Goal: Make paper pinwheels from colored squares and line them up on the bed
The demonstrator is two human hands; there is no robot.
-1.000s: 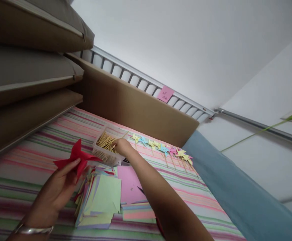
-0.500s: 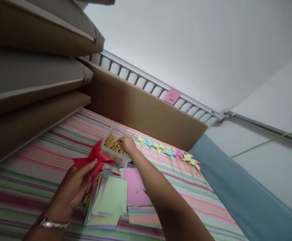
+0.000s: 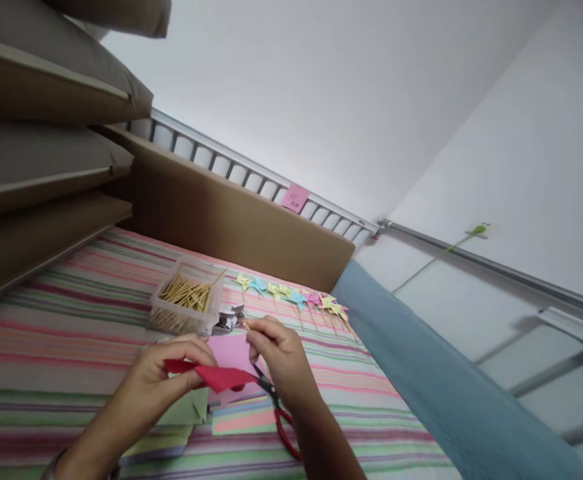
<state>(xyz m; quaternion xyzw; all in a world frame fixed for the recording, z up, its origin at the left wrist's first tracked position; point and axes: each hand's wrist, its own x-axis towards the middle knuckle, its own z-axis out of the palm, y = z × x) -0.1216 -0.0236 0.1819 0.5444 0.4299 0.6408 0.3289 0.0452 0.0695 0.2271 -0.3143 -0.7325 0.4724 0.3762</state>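
My left hand [image 3: 171, 377] pinches a folded red paper pinwheel [image 3: 224, 378], seen nearly edge-on. Close on its right, my right hand [image 3: 282, 360] has its fingers closed on a thin wooden stick [image 3: 246, 325], of which only a short end shows. Red-handled scissors [image 3: 284, 433] lie just below the right hand, their blades partly hidden by it and the pinwheel. Under the hands are pink paper [image 3: 227, 348], a stack of pale green paper [image 3: 184, 410] and coloured strips [image 3: 244, 421]. Behind the left hand stands a clear plastic box [image 3: 169, 319] of wooden sticks.
Several finished pinwheels [image 3: 296, 299] on sticks lie in a row at the back right of the striped cloth [image 3: 96, 313]. Stacked padded boards [image 3: 46, 157] loom at left. A brown board [image 3: 231, 220] leans on the metal rail, which bears a pink note [image 3: 295, 198].
My right hand has come out of the stick box with a stick and moved toward the pinwheel. My left hand has turned the pinwheel edge-on. The view has swung right.
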